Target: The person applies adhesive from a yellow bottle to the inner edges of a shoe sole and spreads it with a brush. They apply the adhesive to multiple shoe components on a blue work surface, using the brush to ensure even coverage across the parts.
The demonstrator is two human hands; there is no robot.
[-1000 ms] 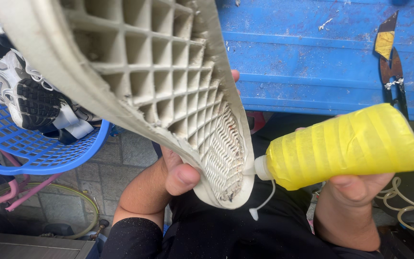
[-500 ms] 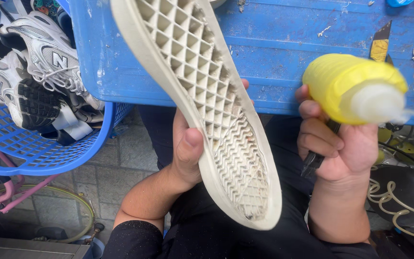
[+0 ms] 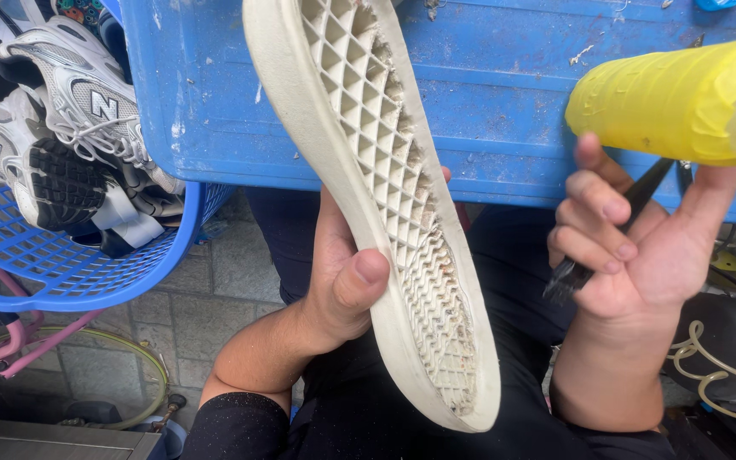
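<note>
My left hand (image 3: 342,273) grips a cream shoe sole (image 3: 376,196), held upright with its waffle-grid inner side facing me; my thumb presses on its rim. The grid near the heel end looks soiled. My right hand (image 3: 641,255) holds a yellow squeeze bottle (image 3: 675,102) between thumb and forefinger, lying sideways above the palm. The same hand's curled fingers also pinch a dark brush (image 3: 598,238). The bottle is off to the right of the sole, not touching it.
A blue wooden bench (image 3: 513,85) spans the top. At left, a blue plastic basket (image 3: 70,264) holds several white and black sneakers (image 3: 78,128). A yellow-green hose (image 3: 146,366) lies on the paved floor. Cream cords (image 3: 709,366) and dark gear sit at lower right.
The bottle's nozzle left the sole's heel end and swung up and to the right. The sole turned more upright and moved toward the centre. My right hand's fingers have opened outward.
</note>
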